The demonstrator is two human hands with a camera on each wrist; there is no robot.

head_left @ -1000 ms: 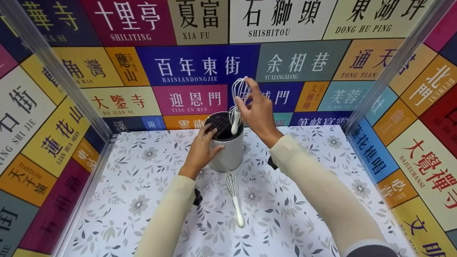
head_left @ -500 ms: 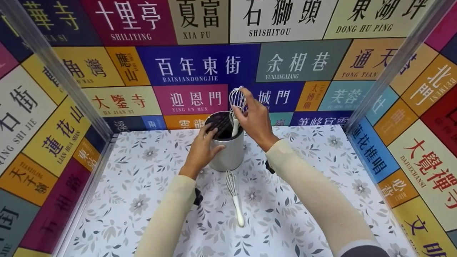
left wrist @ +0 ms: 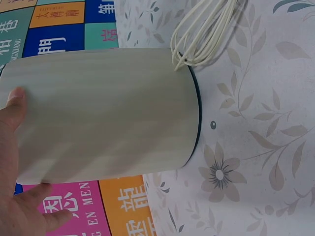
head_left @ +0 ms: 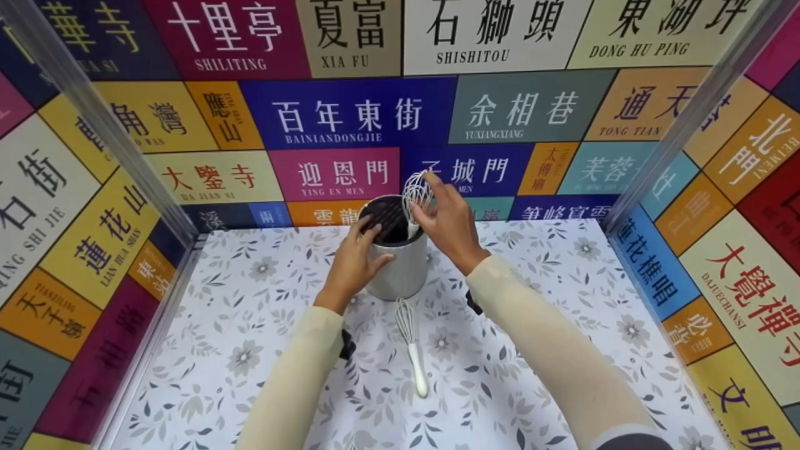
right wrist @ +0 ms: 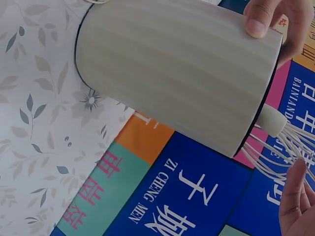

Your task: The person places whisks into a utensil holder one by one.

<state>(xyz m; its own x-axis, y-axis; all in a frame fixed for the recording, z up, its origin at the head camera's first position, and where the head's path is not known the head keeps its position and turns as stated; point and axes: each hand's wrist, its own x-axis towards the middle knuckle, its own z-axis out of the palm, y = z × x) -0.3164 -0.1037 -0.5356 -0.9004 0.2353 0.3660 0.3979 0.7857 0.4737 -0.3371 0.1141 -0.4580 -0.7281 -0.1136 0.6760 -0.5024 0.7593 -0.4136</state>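
A grey-white ribbed utensil holder (head_left: 400, 272) with a dark slotted interior stands upright on the table. My left hand (head_left: 357, 262) grips it near the rim, thumb on the front and fingers around the left side. My right hand (head_left: 453, 226) pinches a white whisk (head_left: 417, 187) by its wire loops, handle down, with the handle mostly inside the holder's mouth. In the right wrist view, wire loops of another whisk (right wrist: 261, 156) stick out beside the held one's handle. A further whisk (head_left: 410, 347) lies on the table, its wires towards the holder's base.
The table (head_left: 531, 375) wears a white cloth with grey flowers and leaves. Close behind the holder rises a back wall (head_left: 350, 112) of colourful sign panels. Side walls with metal corner posts (head_left: 119, 131) enclose the table left and right.
My right hand has moved down with the whisk, and its handle has sunk into the holder. The left hand, the holder and the whisk on the table have stayed put.
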